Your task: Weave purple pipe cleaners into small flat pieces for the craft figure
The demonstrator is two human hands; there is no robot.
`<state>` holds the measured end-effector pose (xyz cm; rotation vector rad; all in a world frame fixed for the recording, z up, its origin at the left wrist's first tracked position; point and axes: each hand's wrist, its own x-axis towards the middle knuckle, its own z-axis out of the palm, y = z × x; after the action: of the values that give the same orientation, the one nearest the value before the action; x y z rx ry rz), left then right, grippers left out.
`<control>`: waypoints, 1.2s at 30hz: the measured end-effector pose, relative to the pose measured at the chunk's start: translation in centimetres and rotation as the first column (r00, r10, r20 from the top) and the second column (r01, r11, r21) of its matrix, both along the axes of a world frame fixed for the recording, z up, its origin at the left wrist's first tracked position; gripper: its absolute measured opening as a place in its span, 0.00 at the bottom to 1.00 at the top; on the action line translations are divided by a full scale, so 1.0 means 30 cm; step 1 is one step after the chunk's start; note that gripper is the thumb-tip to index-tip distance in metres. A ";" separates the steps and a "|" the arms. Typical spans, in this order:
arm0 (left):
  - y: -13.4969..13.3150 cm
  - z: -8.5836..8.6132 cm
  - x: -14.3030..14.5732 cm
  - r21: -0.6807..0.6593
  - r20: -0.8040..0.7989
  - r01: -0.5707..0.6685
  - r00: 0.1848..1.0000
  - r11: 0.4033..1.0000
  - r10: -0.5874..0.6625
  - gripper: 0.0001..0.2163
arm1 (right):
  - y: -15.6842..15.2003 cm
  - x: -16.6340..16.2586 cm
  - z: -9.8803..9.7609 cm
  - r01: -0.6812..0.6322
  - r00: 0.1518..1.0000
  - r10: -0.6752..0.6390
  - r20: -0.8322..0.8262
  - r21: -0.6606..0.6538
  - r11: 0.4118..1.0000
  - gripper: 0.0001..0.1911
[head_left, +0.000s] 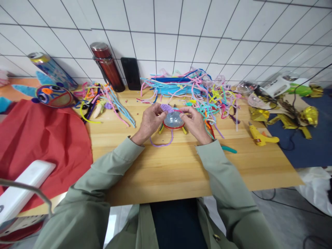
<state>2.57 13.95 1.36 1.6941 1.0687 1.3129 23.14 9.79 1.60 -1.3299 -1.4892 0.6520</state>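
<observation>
At the middle of the table is a clear plastic dome (174, 120) with a red rim and yellowish legs beneath it. My left hand (151, 121) is closed at its left edge, pinching a flat purple pipe-cleaner piece (166, 108) against the upper left of the dome. From the right, my right hand (194, 121) grips the dome's edge between thumb and fingers. A loose lilac pipe cleaner (162, 146) curves on the wood just in front. Part of the dome's far side is hidden by my fingers.
Behind the hands lies a tangled heap of pipe cleaners (176, 88). A black phone (131, 73) and a red thermos (107, 67) stand by the tiled wall. On the right rests a yellow glue gun (261, 135); on the left, a red cloth (52, 138) and a decorated mask-like piece (55, 96).
</observation>
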 end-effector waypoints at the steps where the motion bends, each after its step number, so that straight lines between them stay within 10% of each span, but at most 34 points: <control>1: 0.004 0.003 -0.001 0.003 0.013 0.008 1.000 1.000 -0.008 0.06 | 0.001 0.001 -0.001 -0.002 1.000 0.002 0.001 -0.001 1.000 0.12; 13: -0.112 0.217 -0.232 -0.033 -0.032 0.113 0.993 0.993 -0.114 0.07 | -0.064 0.005 0.138 0.037 0.996 -0.052 0.071 0.201 0.979 0.11; 22: -0.252 0.065 -0.440 -0.322 -0.526 0.228 0.764 0.919 -0.374 0.07 | -0.315 -0.007 0.193 -0.048 0.979 -0.005 0.202 0.259 0.965 0.10; 36: -0.186 -0.097 -0.434 0.097 -0.361 -0.166 0.913 0.981 0.190 0.02 | -0.681 0.024 -0.041 -0.184 0.881 0.127 0.455 0.082 0.979 0.09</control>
<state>-10.45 8.37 -1.55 1.9823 1.4402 1.1725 23.86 -10.63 0.38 -1.3288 -1.9937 0.3529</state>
